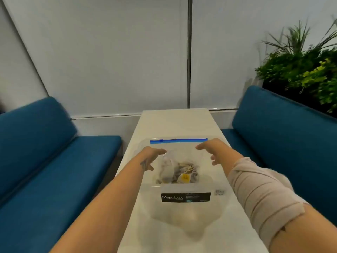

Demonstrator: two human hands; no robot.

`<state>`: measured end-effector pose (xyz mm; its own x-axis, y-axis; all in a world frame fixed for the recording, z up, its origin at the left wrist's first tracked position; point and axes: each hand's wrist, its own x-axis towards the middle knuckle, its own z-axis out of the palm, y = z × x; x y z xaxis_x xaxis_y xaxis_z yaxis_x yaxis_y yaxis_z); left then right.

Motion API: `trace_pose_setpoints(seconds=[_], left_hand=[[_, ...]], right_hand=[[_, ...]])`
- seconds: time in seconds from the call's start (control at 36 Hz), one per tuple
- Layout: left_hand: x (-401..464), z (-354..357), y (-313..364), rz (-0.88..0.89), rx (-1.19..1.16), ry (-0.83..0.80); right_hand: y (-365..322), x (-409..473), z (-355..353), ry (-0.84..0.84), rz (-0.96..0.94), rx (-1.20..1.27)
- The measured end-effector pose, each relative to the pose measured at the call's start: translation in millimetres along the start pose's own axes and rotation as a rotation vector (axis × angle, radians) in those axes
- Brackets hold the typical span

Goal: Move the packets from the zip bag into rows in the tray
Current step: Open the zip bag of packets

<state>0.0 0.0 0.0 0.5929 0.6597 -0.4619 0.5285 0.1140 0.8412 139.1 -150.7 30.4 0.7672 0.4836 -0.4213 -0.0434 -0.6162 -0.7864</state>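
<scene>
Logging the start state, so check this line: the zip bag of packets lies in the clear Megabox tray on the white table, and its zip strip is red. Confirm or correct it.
One detail is wrong: the zip strip is blue, not red, as the head view shows. The rest stands: the zip bag of packets lies in the clear Megabox tray on the white table.

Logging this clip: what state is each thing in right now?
Zip bag: blue zip strip looks closed, lying on the tray.
Packets: all inside the bag.
Tray: no rows started.
Left hand: open, at the bag.
Right hand: open, at the bag.
</scene>
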Motion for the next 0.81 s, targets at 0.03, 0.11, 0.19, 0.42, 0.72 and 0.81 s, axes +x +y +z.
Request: trace_pose_setpoints(seconds=[0.03,0.11,0.19,0.42,0.72,0.81], left_hand=[[4.5,1.1,-0.4,-0.003,0.012,0.010],[13.1,-1.3,-2.8,-0.010,0.037,-0.001],[26.9,-2.2,-5.6,-0.022,0.047,-0.008],[53.9,1.5,-11.0,-0.023,0.001,0.017],[55.1,10.1,-16.6,0.076,0.051,0.082],[54.5,8.9,-15.6,0.147,0.085,0.123]], right_hand=[[1.6,3.4,1.2,-0.011,0.017,-0.002],[7.7,15.7,3.1,-0.041,0.040,0.013],[11.1,30.6,7.0,-0.049,0.047,0.015],[17.3,60.7,16.0,-0.057,-0.012,0.097],[15.8,60.4,18.2,-0.161,-0.096,0.026],[13.9,57.4,15.3,-0.173,-0.143,0.033]])
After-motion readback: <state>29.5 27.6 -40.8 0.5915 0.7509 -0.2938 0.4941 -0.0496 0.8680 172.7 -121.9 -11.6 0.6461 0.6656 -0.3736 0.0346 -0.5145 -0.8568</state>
